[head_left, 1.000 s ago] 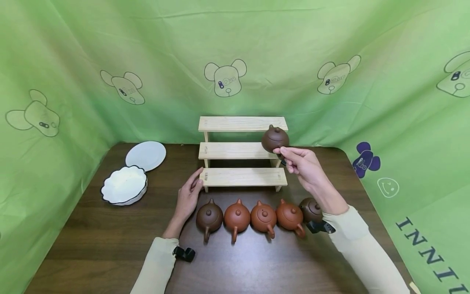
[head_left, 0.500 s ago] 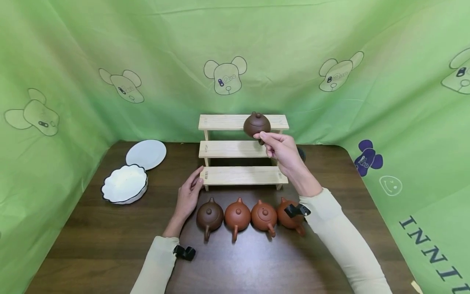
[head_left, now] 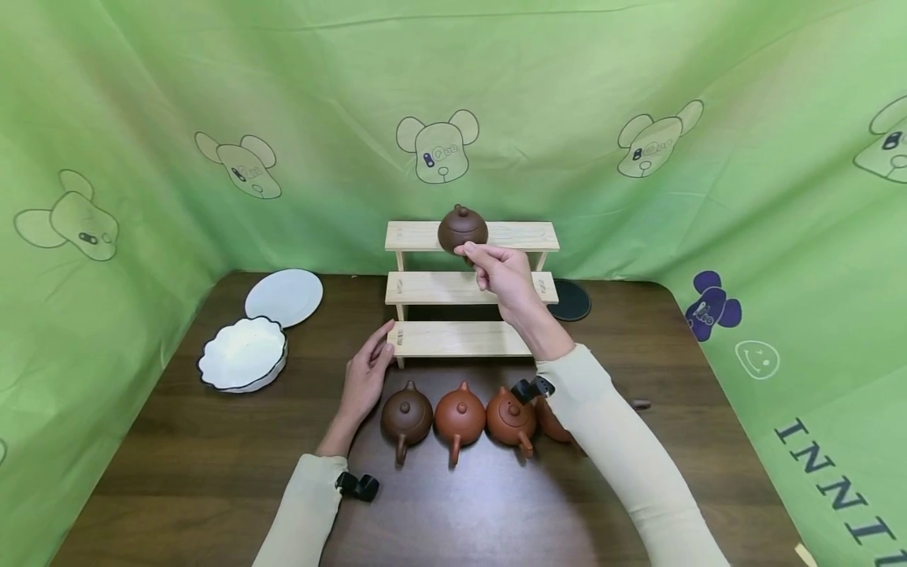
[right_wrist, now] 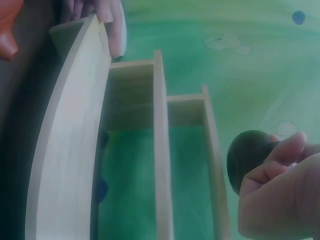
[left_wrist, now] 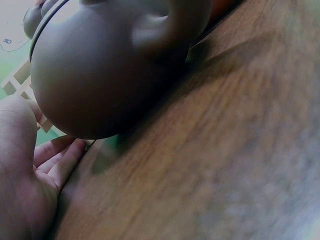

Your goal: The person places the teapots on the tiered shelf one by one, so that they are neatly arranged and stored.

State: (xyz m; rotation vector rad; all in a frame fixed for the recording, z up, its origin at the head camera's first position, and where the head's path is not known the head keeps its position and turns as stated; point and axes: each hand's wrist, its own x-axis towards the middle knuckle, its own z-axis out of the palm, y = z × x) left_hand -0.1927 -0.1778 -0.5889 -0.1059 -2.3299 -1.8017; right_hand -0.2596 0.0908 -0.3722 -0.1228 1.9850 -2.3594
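My right hand pinches the handle of a dark brown clay teapot, held in front of the top board of a three-step wooden stand. The right wrist view shows this teapot beyond the boards, fingers around its handle. At the stand's left side, my left hand grips the end of the lowest board with thumb and fingers. Beside that hand sits another dark brown teapot, large in the left wrist view. Reddish teapots continue its row; the right sleeve hides part of the row.
A scalloped white dish with a dark rim stands at the left, near a flat white plate. Behind the stand's right side lies a dark round disc. Green cloth encloses the brown table.
My right hand has carried the dark brown teapot left and upward, from the middle board's right end to the top board. The left hand stays on the stand's end.
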